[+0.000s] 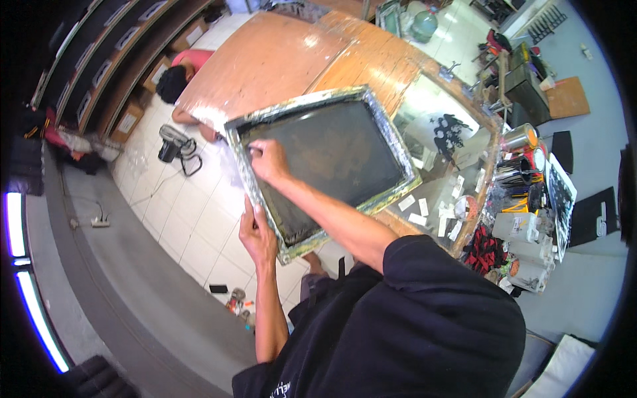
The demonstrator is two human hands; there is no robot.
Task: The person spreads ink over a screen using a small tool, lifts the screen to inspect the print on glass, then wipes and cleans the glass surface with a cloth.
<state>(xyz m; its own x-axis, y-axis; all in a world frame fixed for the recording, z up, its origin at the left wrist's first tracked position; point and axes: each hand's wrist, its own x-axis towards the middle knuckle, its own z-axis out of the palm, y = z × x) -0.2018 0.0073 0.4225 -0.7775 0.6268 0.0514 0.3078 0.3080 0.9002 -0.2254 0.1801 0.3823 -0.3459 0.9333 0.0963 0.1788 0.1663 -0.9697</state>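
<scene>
A rectangular screen printing frame (398,147) with dark grey mesh and paint-stained edges is held up tilted in front of me, partly over the wooden table. My left hand (257,233) grips its near left side, thumb along the edge. Over the mesh, my right hand (268,161) is closed in a pinch close to the inner left edge. A small dark bit seems to show at its fingertips, too small to name. The mesh (325,152) has a brownish patch in its middle.
Beyond the frame stands a wooden table (265,63); a glass panel (424,99) with a black print and white paper pieces lies to the right. Paint cans (521,137) crowd that side. A person (174,83) in pink crouches left, near a black corded device (171,147) on the tiles.
</scene>
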